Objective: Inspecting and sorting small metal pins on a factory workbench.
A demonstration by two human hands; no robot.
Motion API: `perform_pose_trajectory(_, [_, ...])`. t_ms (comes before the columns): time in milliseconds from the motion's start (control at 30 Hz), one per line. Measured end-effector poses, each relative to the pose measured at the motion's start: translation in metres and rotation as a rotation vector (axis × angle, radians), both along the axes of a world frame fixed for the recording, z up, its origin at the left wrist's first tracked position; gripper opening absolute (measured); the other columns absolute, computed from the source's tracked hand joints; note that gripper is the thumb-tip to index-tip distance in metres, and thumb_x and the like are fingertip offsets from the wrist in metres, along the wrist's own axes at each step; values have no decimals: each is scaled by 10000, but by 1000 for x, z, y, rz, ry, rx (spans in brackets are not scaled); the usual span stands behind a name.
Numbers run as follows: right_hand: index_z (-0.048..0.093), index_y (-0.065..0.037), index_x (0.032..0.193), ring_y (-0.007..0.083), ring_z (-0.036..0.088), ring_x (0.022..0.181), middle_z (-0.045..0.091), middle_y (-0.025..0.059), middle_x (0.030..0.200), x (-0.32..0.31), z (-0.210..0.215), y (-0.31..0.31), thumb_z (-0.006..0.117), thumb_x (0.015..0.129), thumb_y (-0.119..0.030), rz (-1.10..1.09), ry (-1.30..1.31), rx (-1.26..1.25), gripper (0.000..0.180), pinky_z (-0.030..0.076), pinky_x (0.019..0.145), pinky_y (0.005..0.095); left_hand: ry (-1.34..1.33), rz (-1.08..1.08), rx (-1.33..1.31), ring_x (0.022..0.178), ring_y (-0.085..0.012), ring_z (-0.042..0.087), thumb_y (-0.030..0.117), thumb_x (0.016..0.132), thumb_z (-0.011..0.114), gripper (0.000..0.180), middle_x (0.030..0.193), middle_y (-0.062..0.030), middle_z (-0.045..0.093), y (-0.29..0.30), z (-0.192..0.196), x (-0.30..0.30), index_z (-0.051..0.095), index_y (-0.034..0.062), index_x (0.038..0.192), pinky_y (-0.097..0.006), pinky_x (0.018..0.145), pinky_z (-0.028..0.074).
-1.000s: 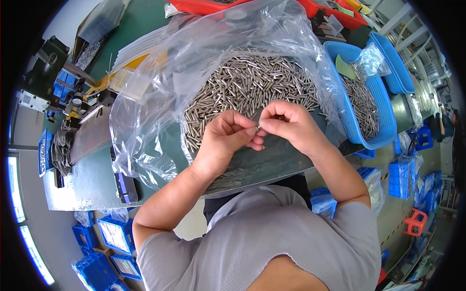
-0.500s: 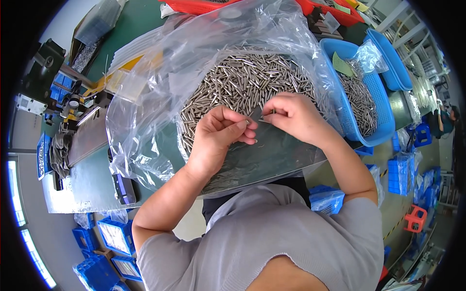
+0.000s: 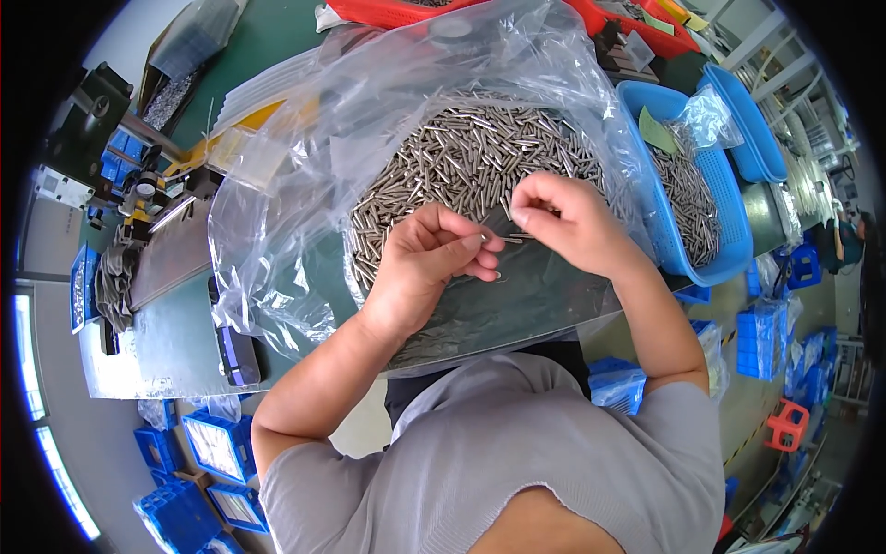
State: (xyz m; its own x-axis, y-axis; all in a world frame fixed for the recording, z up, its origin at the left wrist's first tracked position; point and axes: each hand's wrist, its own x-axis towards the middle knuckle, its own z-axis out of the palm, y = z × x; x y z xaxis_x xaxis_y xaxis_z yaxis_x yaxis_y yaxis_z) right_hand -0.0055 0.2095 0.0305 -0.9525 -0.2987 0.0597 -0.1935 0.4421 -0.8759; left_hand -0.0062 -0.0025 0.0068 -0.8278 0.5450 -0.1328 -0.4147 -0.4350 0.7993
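A broad heap of small grey metal pins (image 3: 461,152) lies on a clear plastic bag (image 3: 277,249) spread over the green table. My left hand (image 3: 429,263) is at the heap's near edge, thumb and forefinger pinched on a metal pin (image 3: 484,238) whose end glints at the fingertips. Just to the right, my right hand (image 3: 572,226) hovers at the edge of the pile with thumb and forefinger closed together. Anything within that pinch is too small or hidden to make out. Between the hands, a thin metal pin (image 3: 517,237) shows near the left fingertips.
To the right, a blue basket (image 3: 729,217) holds more pins and a green slip, with another blue basket (image 3: 752,138) beyond it. Red trays (image 3: 397,11) stand at the back. On the left are a bench device (image 3: 143,189) and a purple-grey box (image 3: 238,355).
My right hand has drawn slightly up and away from the left one, widening the gap between them. The left hand keeps its pinch. The whole view has shifted a little.
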Motion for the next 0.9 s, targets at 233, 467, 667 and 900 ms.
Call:
perform_pose_trajectory(233, [563,-2,892,67,573,746,586,3,803,9,2,-9,554,893,-76,34,-180,-437,75,460,690,210,8,-46,0,802,-217,649,-18,883,515,72,934,-188,635,-1,-2,0,532,-18,953,-339,724,560])
perform_pose_trajectory(467, [581,4,894,91,614,772,605,27,817,11,-6,-17,581,871,-52,72,-178,-445,61,485,704,224,-14,-10,25,763,-223,652,-24,873,528,55,894,-179,638,0,-2,2,520,-45,923,-332,710,560])
perform_pose_trajectory(667, [590,9,875,95,616,751,611,26,770,12,-6,-21,589,850,-29,29,-261,-427,46,487,685,225,43,18,-25,746,-214,649,-24,868,544,52,857,-155,635,1,-3,2,523,-43,912,-319,698,561])
perform_pose_trajectory(900, [558,-25,904,66,452,565,513,5,671,9,-8,22,522,849,-117,-125,-468,-933,113,326,473,185,54,-1,-39,777,-200,645,-23,876,516,50,913,-172,641,0,0,1,532,-14,922,-331,704,556])
